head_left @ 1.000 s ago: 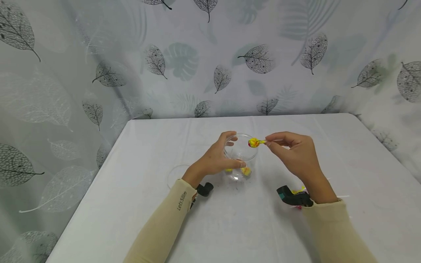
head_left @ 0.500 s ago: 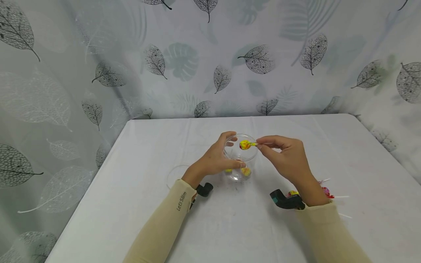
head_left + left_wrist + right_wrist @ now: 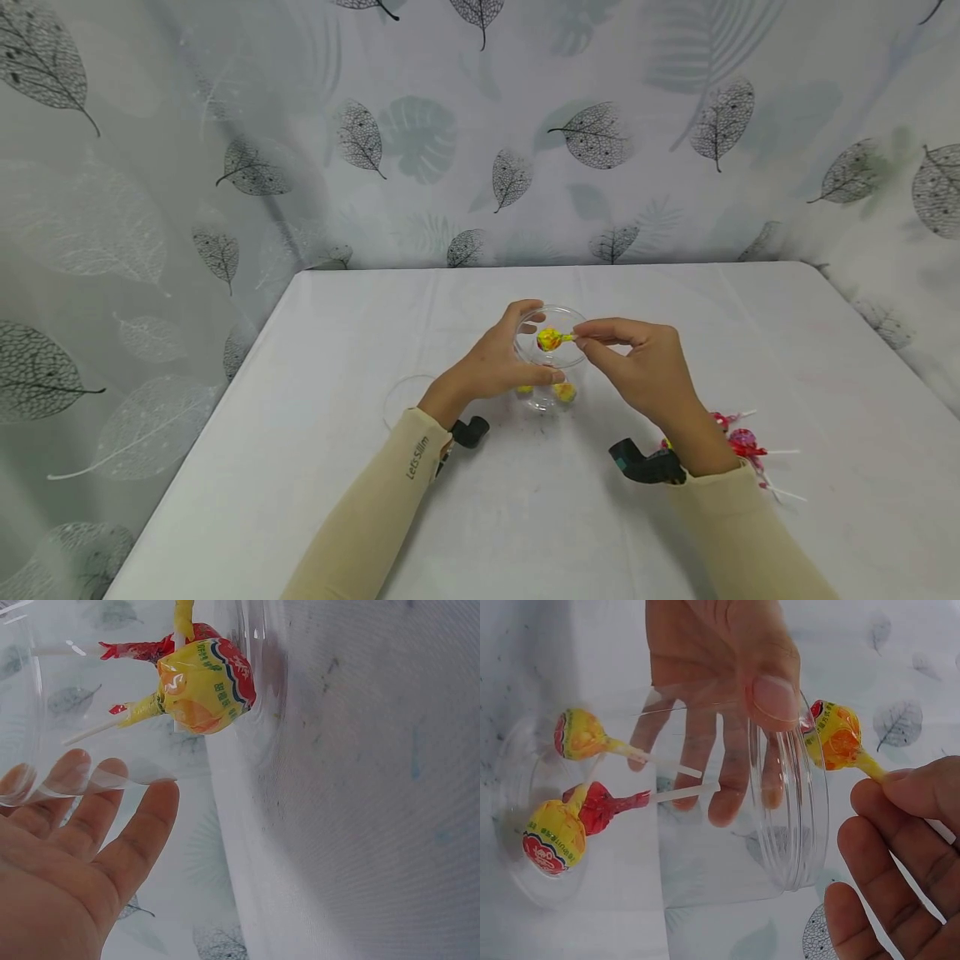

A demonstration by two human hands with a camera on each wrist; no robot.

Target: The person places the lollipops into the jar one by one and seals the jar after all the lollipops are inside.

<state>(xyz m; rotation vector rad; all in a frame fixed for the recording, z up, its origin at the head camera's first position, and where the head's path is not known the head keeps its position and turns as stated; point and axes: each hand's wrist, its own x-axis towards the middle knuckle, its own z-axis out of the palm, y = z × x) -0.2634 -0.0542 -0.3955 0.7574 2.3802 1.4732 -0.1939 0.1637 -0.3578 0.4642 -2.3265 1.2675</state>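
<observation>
My left hand [image 3: 487, 360] grips a clear plastic jar [image 3: 791, 874] around its side near the rim, thumb in front and fingers behind. The jar stands upright on the table, uncovered. Inside lie two yellow lollipops [image 3: 577, 735] and a red lollipop [image 3: 604, 808], heads at the bottom. My right hand [image 3: 641, 367] pinches the stick end of another yellow lollipop [image 3: 549, 339] between thumb and fingertips. In the head view its wrapped head overlaps the jar's mouth; in the right wrist view the head is right at the rim, above the opening.
Several pink and red lollipops [image 3: 744, 443] lie on the white table [image 3: 562, 533] to the right, partly hidden behind my right wrist. A clear round lid [image 3: 387, 405] rests left of the jar, behind my left forearm. A leaf-patterned curtain [image 3: 450, 108] surrounds the table.
My right hand has moved left and slightly nearer to me, bringing the yellow lollipop from the jar's right rim across its mouth. The left hand and jar have stayed in place.
</observation>
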